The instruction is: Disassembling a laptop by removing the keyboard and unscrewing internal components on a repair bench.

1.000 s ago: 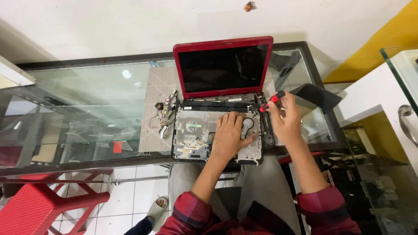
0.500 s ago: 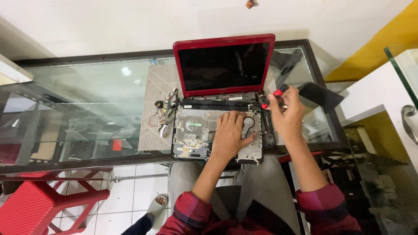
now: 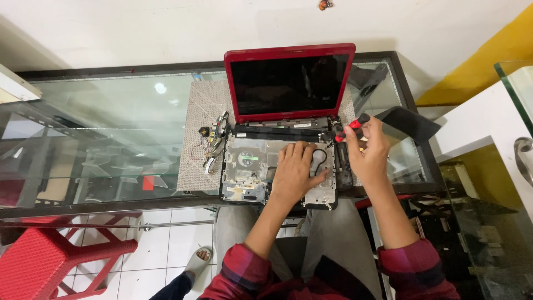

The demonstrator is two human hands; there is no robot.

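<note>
Squarely at the middle of the glass counter [image 3: 111, 111] sits a red laptop [image 3: 288, 78], its lid upright with a dark screen and its base stripped open so the grey metal inner frame [image 3: 250, 166] shows. It rests on a pale woven mat [image 3: 202, 122], with the base reaching the counter's near edge. The left hand [image 3: 294, 175] lies flat, palm down, on the right part of the open base, fingers spread and holding nothing, just beside a black looped cable [image 3: 319, 161]. The right hand [image 3: 369, 150] hovers over the base's right far corner, near the hinge, its grip closed around a red-handled screwdriver [image 3: 351, 126] whose tip points down-left towards that corner; whether the tip touches the laptop cannot be told. Loose small parts and wires [image 3: 211, 147] lie on the mat just left of the base. A dark flat panel [image 3: 408, 122] lies near the counter's right edge. Below the counter, at its left, stands a red plastic stool [image 3: 44, 261] on white floor tiles
</note>
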